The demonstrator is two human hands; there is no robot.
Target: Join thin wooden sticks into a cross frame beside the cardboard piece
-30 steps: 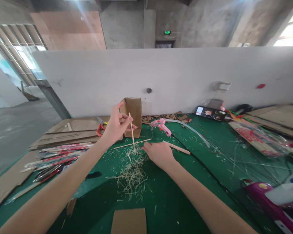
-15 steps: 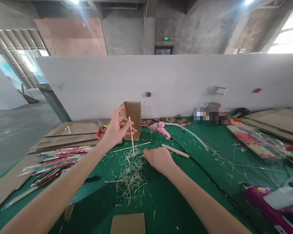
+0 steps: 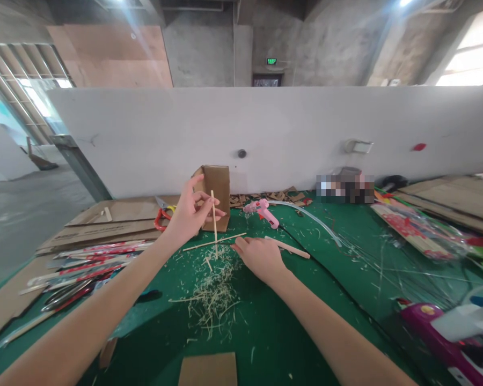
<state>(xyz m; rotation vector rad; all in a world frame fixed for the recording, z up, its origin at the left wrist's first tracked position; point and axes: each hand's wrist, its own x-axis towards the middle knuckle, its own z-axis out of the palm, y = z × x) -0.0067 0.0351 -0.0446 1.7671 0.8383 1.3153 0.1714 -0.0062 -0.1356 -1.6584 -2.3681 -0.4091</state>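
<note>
My left hand [image 3: 190, 213] pinches a thin wooden stick [image 3: 214, 222] between thumb and fingers. The stick stands nearly upright, its lower end just above or on a heap of pale wood shavings [image 3: 214, 300]. My right hand [image 3: 261, 258] is closed beside it, to the right of the stick's lower part. Whatever its fingers may hold is hidden. Another thin stick [image 3: 195, 246] lies across the table behind the upright one. A thicker wooden rod [image 3: 293, 249] lies just beyond my right hand. Behind my left hand stands a folded cardboard piece [image 3: 218, 187].
A pink glue gun [image 3: 266, 213] lies behind my right hand, its black cable running right. Orange-handled scissors [image 3: 161, 217] and wrapped sticks [image 3: 88, 261] lie left. A cardboard square [image 3: 208, 370] is at the near edge. A purple power strip [image 3: 424, 327] sits at the right.
The stick in my left hand stands a little more upright, and my right hand's fingertips are slightly higher up along it. The whole view has shifted slightly.
</note>
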